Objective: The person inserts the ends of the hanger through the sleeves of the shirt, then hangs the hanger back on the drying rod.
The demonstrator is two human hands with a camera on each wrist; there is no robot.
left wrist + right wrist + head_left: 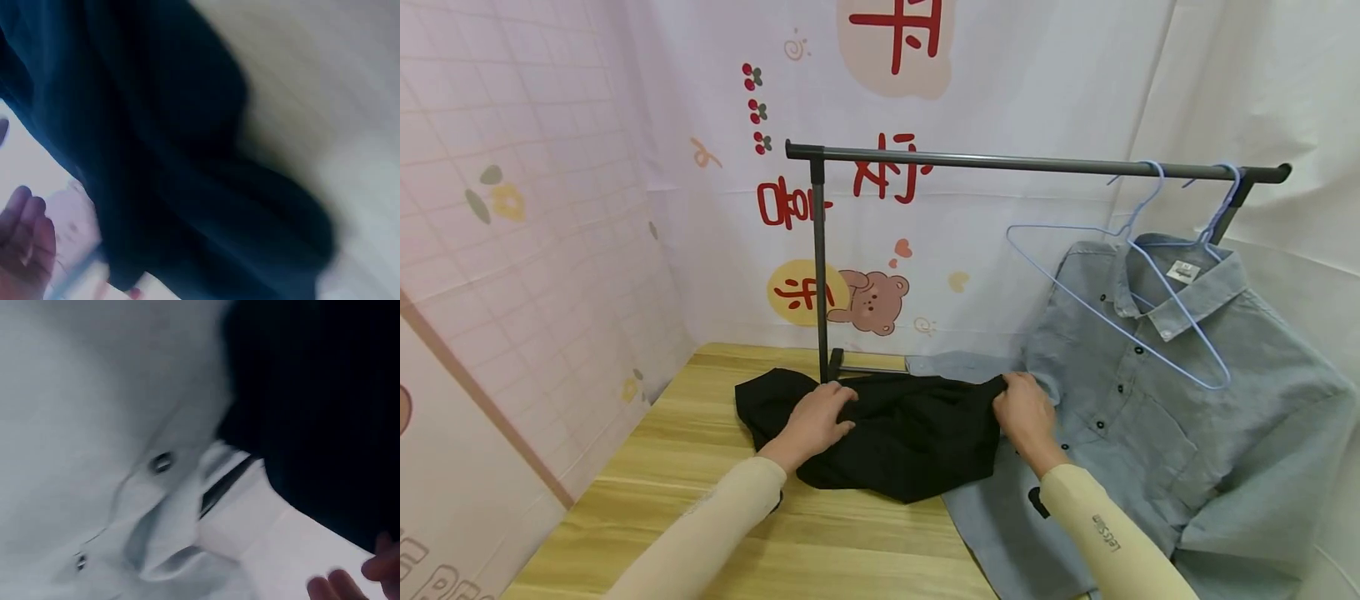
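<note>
A black cloth garment (910, 442), bunched and creased, spreads across in front of me in the head view; its kind does not show. My right hand (1028, 417) pinches its upper right corner. At its left part lies my left hand (816, 421), fingers loosely extended over the fabric and thumb apart from them. The left wrist view is filled by the dark folds (169, 150), with the left fingers (28, 225) at the lower left edge. In the right wrist view, right fingertips (337, 586) show below the black cloth (325, 412).
A metal clothes rack (970, 158) stands behind on the wooden table (700, 492). From its right end hang an empty blue hanger (1075, 312) and a grey-blue button shirt (1157, 433) on another hanger. The shirt's lower part spreads over the table beside my right arm.
</note>
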